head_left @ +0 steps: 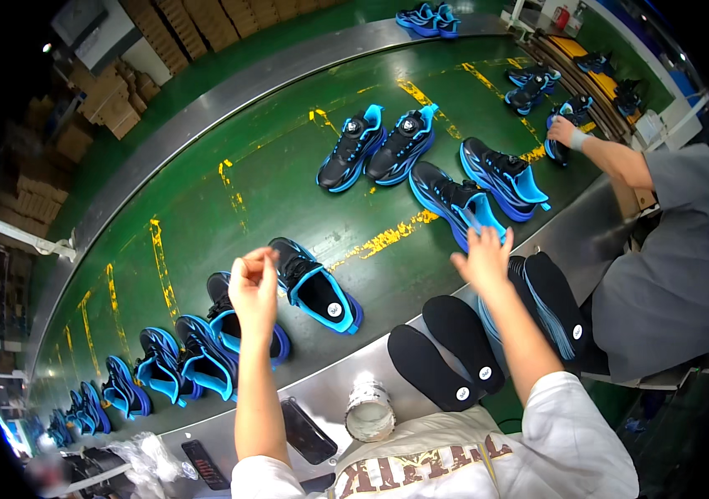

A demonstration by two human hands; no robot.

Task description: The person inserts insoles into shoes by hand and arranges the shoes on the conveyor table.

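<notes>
My left hand (254, 287) is raised beside a black and blue sneaker (321, 291). Its fingers are curled with the thumb and forefinger together; whatever they may pinch is too small to make out. A black insole with a round white sticker shows inside that sneaker. Over the heel of another sneaker (446, 200), farther right, my right hand (486, 259) reaches with fingers spread. A faint pale streak by its forefinger is unclear. Black insoles (429, 366) lie on the metal ledge below my right forearm, and a further stack of insoles (554, 308) sits beside the co-worker.
Sneakers (155, 366) line the green conveyor belt (288, 200) to the left; a pair (375, 145) stands farther back. A smeared white pot (369, 412), a phone (308, 430) and plastic bags (150, 457) are near me. At right, a co-worker's hand (566, 133) touches a shoe.
</notes>
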